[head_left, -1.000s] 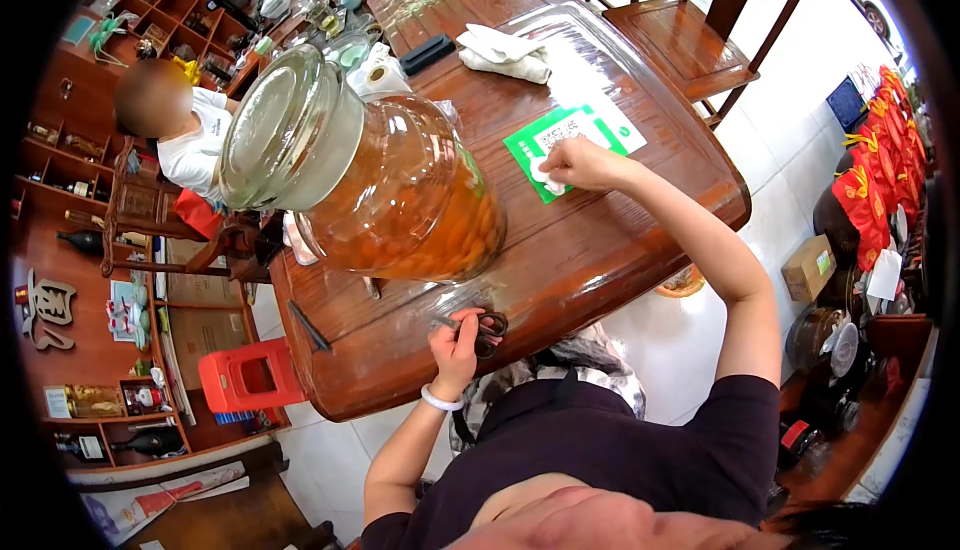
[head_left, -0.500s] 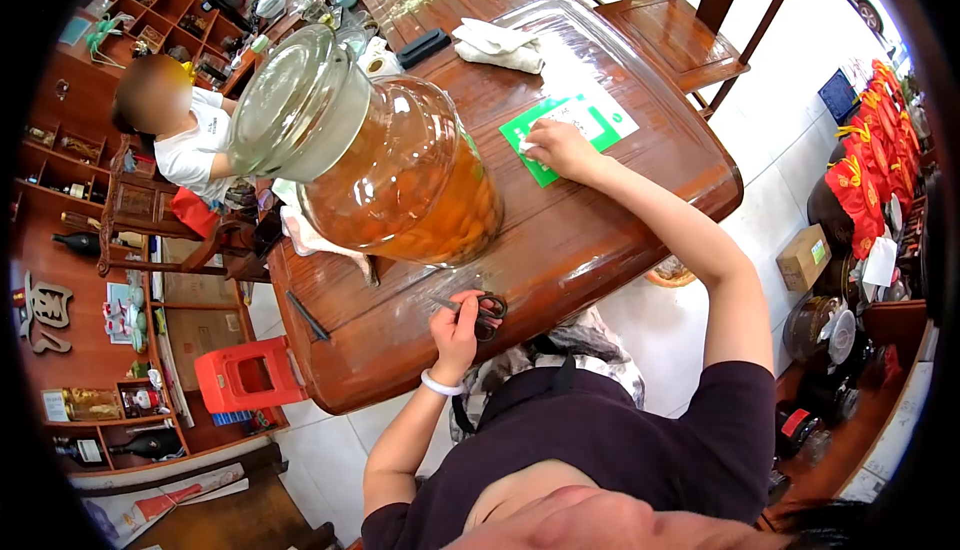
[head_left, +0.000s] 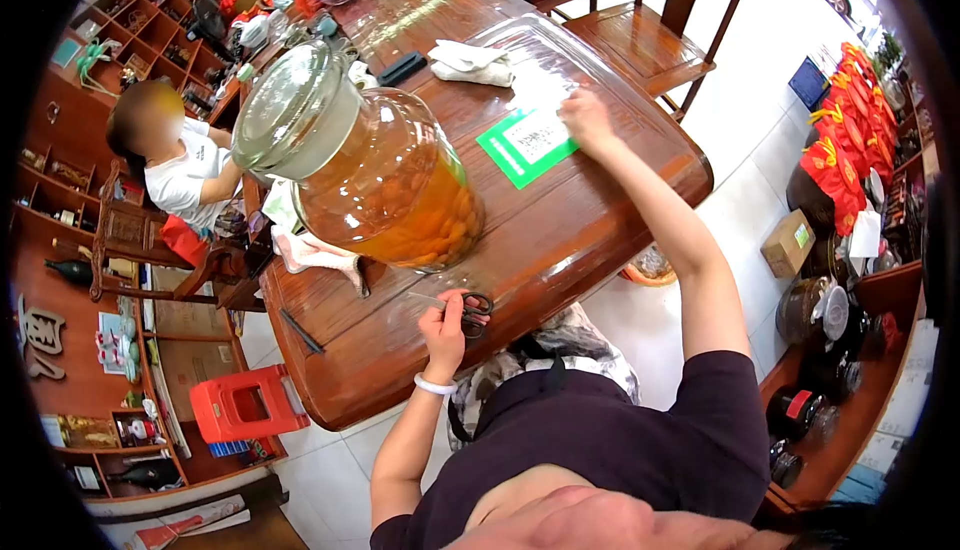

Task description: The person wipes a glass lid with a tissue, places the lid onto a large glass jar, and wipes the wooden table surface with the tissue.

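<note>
My left hand (head_left: pixel 442 330) is closed around dark-handled scissors (head_left: pixel 477 314) at the table's near edge, their blades pointing left. My right hand (head_left: pixel 588 122), slightly blurred, is curled at the right edge of a green card with a QR code (head_left: pixel 522 152). What its fingers hold, if anything, cannot be made out. The card lies flat on the brown table (head_left: pixel 560 235). Left of it stands a large lidded glass jar (head_left: pixel 395 190) with amber liquid and orange-brown pieces inside.
A folded white cloth (head_left: pixel 472 64) and a dark case (head_left: pixel 402 70) lie behind the jar. Another cloth (head_left: pixel 315 258) and a black pen-like stick (head_left: pixel 301 332) are at left. A person (head_left: pixel 185 165) sits beyond; a red stool (head_left: pixel 245 402) stands beside the table.
My right hand has moved from the card's middle to its right edge, uncovering the QR code. The scissors stay in my left hand. The whole view has shifted slightly.
</note>
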`<control>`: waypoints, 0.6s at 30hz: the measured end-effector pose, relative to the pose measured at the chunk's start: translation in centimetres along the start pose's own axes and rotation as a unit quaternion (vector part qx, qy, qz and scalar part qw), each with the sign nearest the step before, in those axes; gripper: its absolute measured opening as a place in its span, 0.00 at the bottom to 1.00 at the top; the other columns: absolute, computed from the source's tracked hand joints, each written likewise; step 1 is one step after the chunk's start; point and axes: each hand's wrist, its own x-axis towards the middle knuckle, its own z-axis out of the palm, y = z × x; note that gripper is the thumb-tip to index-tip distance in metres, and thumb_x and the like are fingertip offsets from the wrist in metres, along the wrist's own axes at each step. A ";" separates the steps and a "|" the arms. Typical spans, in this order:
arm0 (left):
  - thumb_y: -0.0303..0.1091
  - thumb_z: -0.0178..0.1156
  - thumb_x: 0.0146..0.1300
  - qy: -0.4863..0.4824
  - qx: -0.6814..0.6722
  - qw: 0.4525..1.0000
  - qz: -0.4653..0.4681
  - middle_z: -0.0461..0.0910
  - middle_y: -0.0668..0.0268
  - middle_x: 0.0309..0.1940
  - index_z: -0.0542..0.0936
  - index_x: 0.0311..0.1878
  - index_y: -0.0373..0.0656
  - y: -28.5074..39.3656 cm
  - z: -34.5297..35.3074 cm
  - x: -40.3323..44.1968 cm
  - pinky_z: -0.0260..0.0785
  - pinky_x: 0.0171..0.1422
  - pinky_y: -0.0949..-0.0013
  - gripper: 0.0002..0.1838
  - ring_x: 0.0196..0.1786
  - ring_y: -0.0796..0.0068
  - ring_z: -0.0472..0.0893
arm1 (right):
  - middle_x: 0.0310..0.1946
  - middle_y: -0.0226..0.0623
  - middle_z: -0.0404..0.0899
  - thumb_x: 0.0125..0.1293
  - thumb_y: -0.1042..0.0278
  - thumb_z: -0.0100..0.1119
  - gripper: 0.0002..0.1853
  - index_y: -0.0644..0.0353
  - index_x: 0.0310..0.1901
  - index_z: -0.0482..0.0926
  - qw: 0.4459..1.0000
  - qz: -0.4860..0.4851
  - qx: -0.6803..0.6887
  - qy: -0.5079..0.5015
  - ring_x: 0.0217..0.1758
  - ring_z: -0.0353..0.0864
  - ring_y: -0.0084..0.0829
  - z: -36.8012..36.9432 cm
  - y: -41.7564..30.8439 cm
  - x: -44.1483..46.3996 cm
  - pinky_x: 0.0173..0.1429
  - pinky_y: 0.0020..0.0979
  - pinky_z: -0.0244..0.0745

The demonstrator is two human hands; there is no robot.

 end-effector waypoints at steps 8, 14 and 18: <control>0.32 0.46 0.66 0.000 0.018 1.000 0.011 0.77 0.60 0.27 0.74 0.39 0.33 -0.3 0.0 -0.2 0.74 0.29 0.72 0.12 0.24 0.71 0.79 | 0.30 0.42 0.73 0.50 0.77 0.53 0.05 0.62 0.30 0.76 0.964 -0.135 0.229 -0.028 0.37 0.73 0.41 -0.6 -13.0 -11.2 0.44 0.36 0.71; 0.32 0.47 0.66 0.004 -0.023 1.000 0.018 0.77 0.60 0.27 0.73 0.40 0.33 -0.5 -0.6 -0.6 0.73 0.29 0.71 0.11 0.24 0.70 0.79 | 0.32 0.46 0.75 0.61 0.64 0.47 0.11 0.62 0.32 0.77 0.970 0.216 0.050 0.104 0.36 0.74 0.41 -11.1 1.2 -8.5 0.42 0.39 0.68; 0.32 0.47 0.65 0.028 -0.039 0.998 0.030 0.77 0.57 0.27 0.73 0.39 0.32 -0.2 -0.3 -0.8 0.74 0.28 0.68 0.11 0.23 0.67 0.78 | 0.27 0.45 0.74 0.60 0.71 0.49 0.08 0.65 0.29 0.76 0.972 0.166 -0.104 0.130 0.33 0.74 0.41 -9.1 5.2 -10.6 0.37 0.39 0.70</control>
